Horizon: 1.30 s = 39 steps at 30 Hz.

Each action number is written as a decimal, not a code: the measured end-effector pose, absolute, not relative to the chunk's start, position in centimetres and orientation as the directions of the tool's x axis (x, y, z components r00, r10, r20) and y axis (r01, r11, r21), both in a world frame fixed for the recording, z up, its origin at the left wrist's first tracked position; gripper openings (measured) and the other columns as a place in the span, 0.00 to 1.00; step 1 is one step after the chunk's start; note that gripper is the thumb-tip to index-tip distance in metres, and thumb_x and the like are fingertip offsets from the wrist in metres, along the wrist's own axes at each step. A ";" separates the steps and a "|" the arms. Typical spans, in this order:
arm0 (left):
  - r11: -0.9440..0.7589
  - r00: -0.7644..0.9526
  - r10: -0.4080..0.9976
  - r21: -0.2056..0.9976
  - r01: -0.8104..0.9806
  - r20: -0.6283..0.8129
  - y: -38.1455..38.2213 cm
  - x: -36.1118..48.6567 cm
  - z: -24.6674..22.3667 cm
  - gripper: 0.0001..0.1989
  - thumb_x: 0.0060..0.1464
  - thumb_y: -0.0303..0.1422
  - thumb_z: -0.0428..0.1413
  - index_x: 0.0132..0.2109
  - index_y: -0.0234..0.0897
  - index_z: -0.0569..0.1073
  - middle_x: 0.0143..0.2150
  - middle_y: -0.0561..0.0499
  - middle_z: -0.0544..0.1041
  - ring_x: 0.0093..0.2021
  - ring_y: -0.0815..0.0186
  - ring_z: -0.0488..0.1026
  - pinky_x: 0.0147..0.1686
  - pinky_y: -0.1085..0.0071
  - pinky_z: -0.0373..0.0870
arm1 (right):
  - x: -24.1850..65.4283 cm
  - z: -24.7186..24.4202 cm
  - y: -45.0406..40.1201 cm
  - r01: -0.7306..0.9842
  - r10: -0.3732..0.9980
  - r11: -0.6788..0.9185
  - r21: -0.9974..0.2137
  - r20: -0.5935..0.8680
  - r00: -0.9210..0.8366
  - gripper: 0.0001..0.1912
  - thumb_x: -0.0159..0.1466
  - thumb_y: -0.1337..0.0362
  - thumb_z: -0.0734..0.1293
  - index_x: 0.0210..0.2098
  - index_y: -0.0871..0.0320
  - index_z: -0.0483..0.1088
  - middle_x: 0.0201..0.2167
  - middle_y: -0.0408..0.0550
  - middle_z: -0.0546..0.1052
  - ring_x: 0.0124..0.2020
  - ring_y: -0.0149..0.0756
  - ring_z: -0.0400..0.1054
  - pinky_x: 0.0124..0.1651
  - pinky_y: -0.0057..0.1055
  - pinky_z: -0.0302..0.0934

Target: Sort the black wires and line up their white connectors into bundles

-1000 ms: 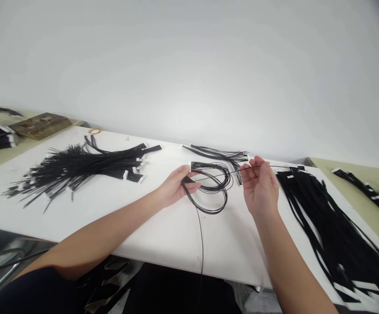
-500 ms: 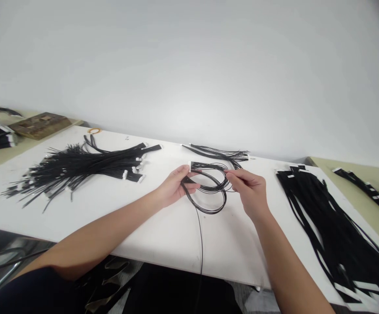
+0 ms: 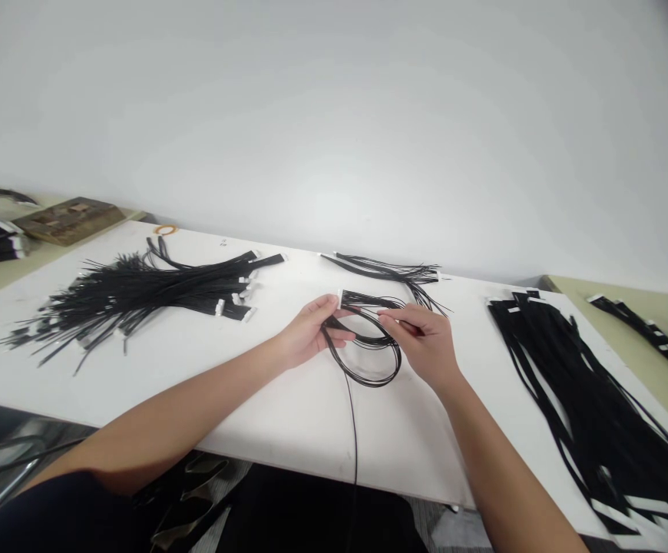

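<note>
My left hand (image 3: 318, 330) is closed on a looped black wire harness (image 3: 372, 382) near its white connector (image 3: 340, 299). Thin wires fan out from that connector and curve round in loops above the table. At the right side of the loops, my right hand (image 3: 420, 338) pinches with thumb and forefinger on one of the thin black wires; its exact tip is too small to make out. A single wire (image 3: 353, 430) hangs from the harness over the table's front edge.
On the white table (image 3: 288, 415), a heap of black cables (image 3: 155, 288) lies at left and a pile of flat black cables (image 3: 576, 384) at right. Behind my hands lies another wire bundle (image 3: 385, 269). An orange ring (image 3: 165, 230) and a brown board (image 3: 72, 220) are further left.
My right hand has moved left and slightly down, closer to the connector. My left hand and the harness have shifted a little to the right and down.
</note>
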<state>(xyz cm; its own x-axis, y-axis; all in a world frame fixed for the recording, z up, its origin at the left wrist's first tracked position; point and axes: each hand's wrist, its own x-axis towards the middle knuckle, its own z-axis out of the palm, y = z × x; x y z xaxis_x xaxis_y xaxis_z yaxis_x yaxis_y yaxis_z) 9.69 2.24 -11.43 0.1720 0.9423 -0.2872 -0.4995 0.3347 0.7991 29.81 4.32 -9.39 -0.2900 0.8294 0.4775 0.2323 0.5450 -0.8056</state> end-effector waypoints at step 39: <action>0.323 0.173 0.946 0.814 -0.483 -0.273 2.1 9.7 -11.3 0.15 0.52 0.42 0.56 0.39 0.35 0.67 0.48 0.44 0.74 0.25 0.65 0.77 0.19 0.75 0.71 | 29.6 -11.0 4.4 0.432 0.557 0.810 -0.396 0.751 -0.356 0.07 0.59 0.69 0.64 0.29 0.57 0.74 0.15 0.40 0.62 0.17 0.24 0.50 0.19 0.24 0.48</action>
<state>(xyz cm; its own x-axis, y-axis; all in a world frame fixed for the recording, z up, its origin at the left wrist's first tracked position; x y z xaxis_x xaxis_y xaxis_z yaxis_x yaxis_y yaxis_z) 9.74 2.14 -11.33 0.1734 0.9463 -0.2729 -0.4828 0.3231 0.8139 29.57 4.37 -10.96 -0.3559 0.5566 0.7506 0.4320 0.8103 -0.3960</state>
